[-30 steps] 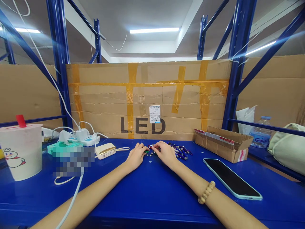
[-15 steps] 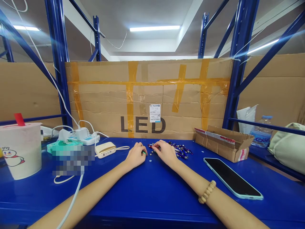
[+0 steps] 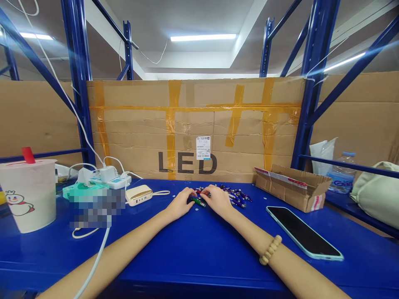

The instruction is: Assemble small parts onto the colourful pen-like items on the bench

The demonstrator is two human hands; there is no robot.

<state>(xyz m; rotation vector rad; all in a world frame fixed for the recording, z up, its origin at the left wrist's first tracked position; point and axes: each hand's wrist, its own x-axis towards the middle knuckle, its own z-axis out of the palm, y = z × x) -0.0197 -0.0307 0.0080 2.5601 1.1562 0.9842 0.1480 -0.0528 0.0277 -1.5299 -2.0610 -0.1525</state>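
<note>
My left hand (image 3: pixel 181 203) is closed around one end of a short green pen-like piece (image 3: pixel 198 202), which points right toward my other hand. Fingers bent together, my right hand (image 3: pixel 217 200) is beside the free end of the green piece; what its fingertips pinch, if anything, is too small to make out. A loose pile of small blue and purple pen-like pieces (image 3: pixel 238 197) lies on the blue table (image 3: pixel 199 249), just behind and right of my right hand. Some reddish pieces (image 3: pixel 198 190) show between the two hands. Tiny pale bits dot the tabletop nearby.
Left of my hands are a white power bank (image 3: pixel 139 196), a power strip (image 3: pixel 116 182) with cables and a paper cup (image 3: pixel 29 199). A phone (image 3: pixel 304 232) and an open cardboard box (image 3: pixel 293 189) lie to the right. A large cardboard sheet (image 3: pixel 140 128) stands behind.
The green piece, mostly covered by my left hand before, now sticks out toward the right. My left fingers have shifted slightly, and my right hand stays almost in place.
</note>
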